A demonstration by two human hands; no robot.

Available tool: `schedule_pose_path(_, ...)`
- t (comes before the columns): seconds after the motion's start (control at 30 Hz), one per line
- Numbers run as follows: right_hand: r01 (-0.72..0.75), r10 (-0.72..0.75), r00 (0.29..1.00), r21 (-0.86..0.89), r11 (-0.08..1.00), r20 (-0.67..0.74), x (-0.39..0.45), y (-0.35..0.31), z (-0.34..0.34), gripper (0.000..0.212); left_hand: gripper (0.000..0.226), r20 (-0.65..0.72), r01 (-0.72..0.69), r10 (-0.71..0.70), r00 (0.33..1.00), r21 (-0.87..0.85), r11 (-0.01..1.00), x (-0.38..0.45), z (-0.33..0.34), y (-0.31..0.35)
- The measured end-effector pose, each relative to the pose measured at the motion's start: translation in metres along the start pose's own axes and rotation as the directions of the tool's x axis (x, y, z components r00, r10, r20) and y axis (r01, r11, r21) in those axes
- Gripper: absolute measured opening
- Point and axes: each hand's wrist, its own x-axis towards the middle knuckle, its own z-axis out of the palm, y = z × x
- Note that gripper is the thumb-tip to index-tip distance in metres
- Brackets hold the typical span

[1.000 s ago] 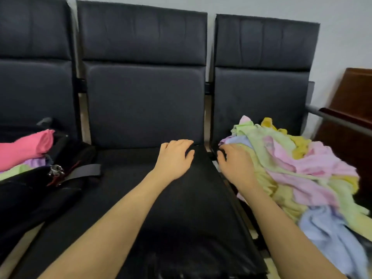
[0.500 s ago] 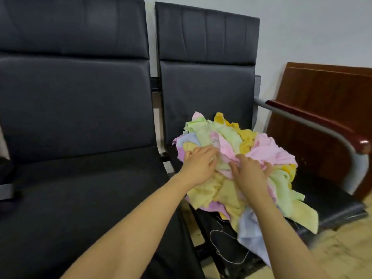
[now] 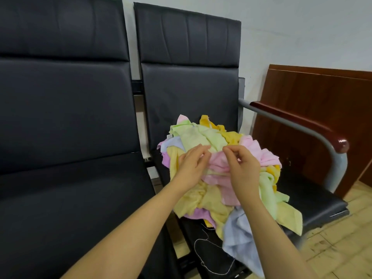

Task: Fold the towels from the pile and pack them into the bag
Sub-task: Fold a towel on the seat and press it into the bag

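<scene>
Pastel towel pile heaped, unfolded, on right chair seat; blue towel overhanging front edge.

**Both hands now on a pink towel**

A second ago the left hand lay on the middle seat and the right hand touched the pile's near edge. Since then both have moved atop the pile and now pinch a pink towel between them.

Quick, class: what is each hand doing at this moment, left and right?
Left hand: fingers curled, pinching the pink towel on the pile.
Right hand: fingers curled, pinching the same pink towel.
</scene>
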Motion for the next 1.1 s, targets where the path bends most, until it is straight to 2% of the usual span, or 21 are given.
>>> schedule_pose_path(0.07,-0.006,0.006,1.0,0.032,0.999,0.021,-0.001,-0.008,0.001,0.012,0.021,-0.083,0.044,-0.057,0.995,-0.149,0.988,-0.003,-0.004,0.007)
schedule_pose_path(0.2,-0.039,0.035,0.999,0.096,0.995,0.041,-0.005,-0.007,0.001,0.011,0.02,-0.251,0.103,-0.189,0.949,-0.321,0.941,-0.003,-0.02,0.025)
schedule_pose_path(0.3,-0.054,0.051,0.997,0.05,0.997,0.052,-0.006,0.0,0.002,0.01,0.022,-0.28,0.111,-0.234,0.931,-0.393,0.913,-0.006,-0.037,0.028)
schedule_pose_path(0.37,-0.072,0.072,0.995,-0.011,0.997,0.065,-0.005,0.003,0.002,0.01,0.026,-0.272,0.057,-0.126,0.954,-0.247,0.967,-0.013,-0.046,0.024)
schedule_pose_path(0.47,-0.131,0.141,0.988,-0.137,0.982,0.066,-0.001,0.021,0.002,0.018,0.022,-0.234,-0.032,0.066,0.97,0.143,0.989,-0.021,-0.048,0.011)
schedule_pose_path(0.57,-0.213,0.235,0.971,-0.268,0.94,0.051,0.009,0.038,-0.001,0.034,0.051,-0.169,-0.073,0.186,0.968,0.517,0.853,-0.016,-0.041,0.004)
schedule_pose_path(0.63,-0.251,0.307,0.948,-0.398,0.882,0.084,0.018,0.046,-0.003,0.037,0.057,-0.12,-0.076,0.205,0.971,0.663,0.745,-0.008,-0.031,0.005)
schedule_pose_path(0.73,-0.216,0.348,0.929,-0.576,0.788,0.128,0.031,0.054,-0.005,0.036,0.052,-0.073,-0.063,0.178,0.981,0.75,0.658,0.005,-0.011,0.008)
schedule_pose_path(0.83,-0.12,0.254,0.942,-0.491,0.863,0.218,0.046,0.069,-0.013,0.03,0.048,0.011,-0.053,0.068,0.998,0.767,0.639,0.019,0.009,0.006)
schedule_pose_path(0.9,-0.046,0.207,0.938,-0.49,0.871,0.279,0.055,0.079,-0.02,0.027,0.066,0.028,-0.052,0.046,0.999,0.743,0.668,0.025,0.022,0.001)
schedule_pose_path(1.0,0.011,0.295,0.877,-0.63,0.776,0.378,0.065,0.095,-0.026,0.03,0.088,0.033,-0.04,0.023,0.999,0.703,0.71,0.036,0.04,-0.006)
schedule_pose_path(1.07,0.041,0.309,0.859,-0.656,0.754,0.408,0.068,0.106,-0.025,0.028,0.076,0.053,-0.006,-0.046,0.998,0.719,0.695,0.041,0.048,-0.01)
schedule_pose_path(1.1,0.029,0.277,0.881,-0.628,0.778,0.384,0.069,0.11,-0.024,0.024,0.062,0.048,0.017,-0.073,0.996,0.715,0.699,0.043,0.05,-0.011)
